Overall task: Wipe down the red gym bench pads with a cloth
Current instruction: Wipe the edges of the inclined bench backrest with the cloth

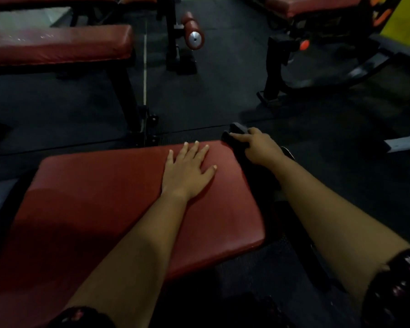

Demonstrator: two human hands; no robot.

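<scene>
Two-hand stance: left hand (187, 172) spread flat on red pad (104, 197).
Cloth (238, 129): gripped by right hand (260, 147) at pad's far-right corner; edge strokes advised.

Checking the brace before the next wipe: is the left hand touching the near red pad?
Touching. The head view shows the left hand lying flat, fingers spread, on the near red pad.
</scene>
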